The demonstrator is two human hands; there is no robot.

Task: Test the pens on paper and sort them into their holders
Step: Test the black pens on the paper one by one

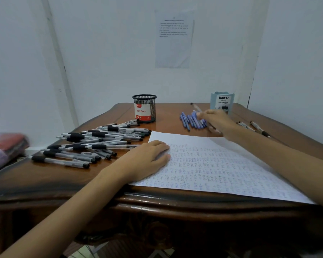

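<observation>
Wooden desk (157,200), its carved front edge closest, carries a sheet of paper (231,170) filled with rows of small test marks. A heap of black pens (93,144) sprawls to the paper's left. The left hand (147,159) lies flat on the sheet's left edge, fingers straight and together. Farther back stand the mesh holder (145,108) and the blue holder (222,102). Just before the latter, the right hand (216,120) hangs over the blue pens (192,120) with its fingers curled round a clear pen (196,108), which is blurred.
</observation>
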